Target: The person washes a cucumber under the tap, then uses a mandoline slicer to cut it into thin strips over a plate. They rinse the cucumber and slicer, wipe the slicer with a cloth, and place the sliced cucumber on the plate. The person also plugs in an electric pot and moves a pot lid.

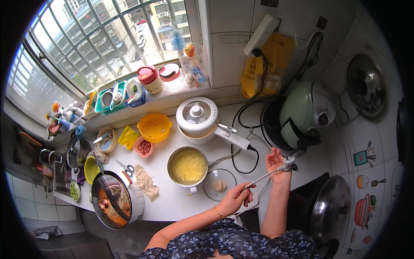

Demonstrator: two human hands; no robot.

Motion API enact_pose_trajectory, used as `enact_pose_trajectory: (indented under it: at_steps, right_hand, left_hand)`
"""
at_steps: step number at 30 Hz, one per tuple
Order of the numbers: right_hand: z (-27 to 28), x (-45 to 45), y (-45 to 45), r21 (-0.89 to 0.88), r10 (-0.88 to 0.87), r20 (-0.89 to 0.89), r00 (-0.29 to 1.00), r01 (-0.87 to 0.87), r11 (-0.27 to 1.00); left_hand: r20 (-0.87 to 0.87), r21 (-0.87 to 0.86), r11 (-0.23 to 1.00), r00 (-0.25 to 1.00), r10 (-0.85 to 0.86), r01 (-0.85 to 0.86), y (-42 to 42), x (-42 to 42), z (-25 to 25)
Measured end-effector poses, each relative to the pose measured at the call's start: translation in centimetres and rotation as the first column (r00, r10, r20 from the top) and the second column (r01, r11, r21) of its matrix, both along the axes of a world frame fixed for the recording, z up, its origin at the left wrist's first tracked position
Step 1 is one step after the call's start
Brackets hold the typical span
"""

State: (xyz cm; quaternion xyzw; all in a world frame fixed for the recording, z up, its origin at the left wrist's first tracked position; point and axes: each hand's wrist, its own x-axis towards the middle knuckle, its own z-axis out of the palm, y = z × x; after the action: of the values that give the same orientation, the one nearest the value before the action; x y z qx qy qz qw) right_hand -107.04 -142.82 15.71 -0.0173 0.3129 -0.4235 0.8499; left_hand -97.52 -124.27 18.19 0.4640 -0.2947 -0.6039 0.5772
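My left hand (235,198) is closed around a grey braided power cord (263,176), low over the counter. Beside the cord's white plug (287,162), my right hand (278,166) is held palm up with its fingers spread; whether it grips the plug or cord is unclear. The cord also runs along the counter to a small steel pot (187,166) holding pale yellow strips in liquid. A glass lid (220,185) with a wooden knob lies between that pot and my left hand. Farther back stands a white electric pan (197,119) with its lid on and a black cord attached.
A green air fryer (300,110) stands at the back right, below a power strip (262,34) on the wall. Left are a large lidded pot (113,200), scissors (126,168), a cloth (145,183), a yellow colander (155,127) and a pink bowl of peanuts (143,147). A steel lid (331,208) is right.
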Motion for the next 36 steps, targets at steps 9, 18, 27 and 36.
enact_pose_trajectory:
  at_steps: [9,18,27,36]
  right_hand:
    - [3.9,2.4,2.2,-0.342,0.199,-0.107,0.974,-0.224,0.913]
    - [14.6,10.4,-13.4,-0.781,-0.832,-0.337,0.44,-0.624,-0.013]
    - [13.8,20.1,-23.8,-0.669,-0.898,-0.013,0.44,-0.671,-0.319]
    - [12.9,21.5,-22.7,-0.656,-0.911,0.086,0.403,-0.666,-0.356]
  left_hand:
    - [0.1,-0.057,0.996,0.992,0.079,-0.074,0.8,0.6,-2.8]
    - [0.34,0.089,0.793,0.767,0.544,-0.603,9.6,5.2,-7.6]
    - [0.405,0.203,0.55,0.581,0.706,-0.81,14.8,5.3,-9.4]
    - [0.414,0.288,0.527,0.6,0.685,-0.8,14.8,5.8,-11.3]
